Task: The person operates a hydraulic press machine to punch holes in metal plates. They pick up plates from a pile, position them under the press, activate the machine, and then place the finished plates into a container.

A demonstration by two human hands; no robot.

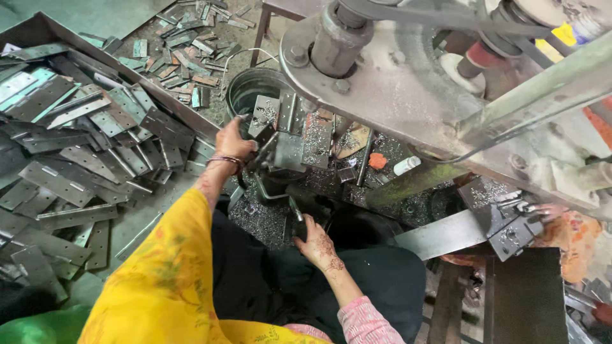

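The left hand [233,141] reaches forward to the press and closes its fingers around a small steel hinge plate [264,114] seated in the tooling, just beyond the fingertips. The plate stands roughly upright, its long axis running up and away from the hand, with the punched face turned toward the camera. It looks stiff and fairly light for its size, with sharp sheared edges and a film of metal filings; the safest hold seems to be a pinch on the two long edges, clear of the die block [288,151] just right of the hand.

The right hand [317,244] lies lower and nearer the body, pressed down on the dark filing-strewn worktop [264,220] below the die block. Its fingers curl over something dark, perhaps a lever or another plate; I cannot tell whether it grips anything.

To the left of the left hand a steel tray [167,105] holds a heap of finished hinges [76,153], lying flat at all angles. Beyond the left hand stands a round metal bucket [250,86].
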